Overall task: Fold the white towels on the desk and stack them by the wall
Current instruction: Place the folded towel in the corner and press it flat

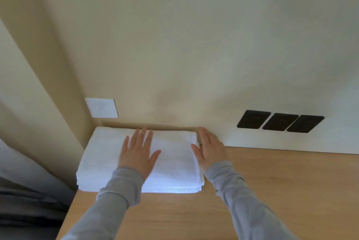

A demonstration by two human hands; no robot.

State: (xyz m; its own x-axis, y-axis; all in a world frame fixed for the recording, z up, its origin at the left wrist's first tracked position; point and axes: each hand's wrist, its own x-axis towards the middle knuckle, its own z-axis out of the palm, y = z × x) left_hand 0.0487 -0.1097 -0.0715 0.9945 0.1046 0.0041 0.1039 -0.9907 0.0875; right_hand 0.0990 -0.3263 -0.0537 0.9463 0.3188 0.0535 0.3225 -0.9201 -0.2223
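White towels (171, 166) lie folded in a flat stack at the far left corner of the desk (272, 191), back edge close to the wall (174, 45), layered front edge facing the person. The left hand (138, 152) rests flat on top, fingers straight and spread. The right hand (209, 150), fingers straight and together, touches the stack's right side. Right of that hand and behind both wrists stretches wooden desk top. Left of the left hand, the stack reaches the desk's left edge. Beyond the fingertips the wall carries a white switch plate (102, 108) and three black sockets (279, 121).
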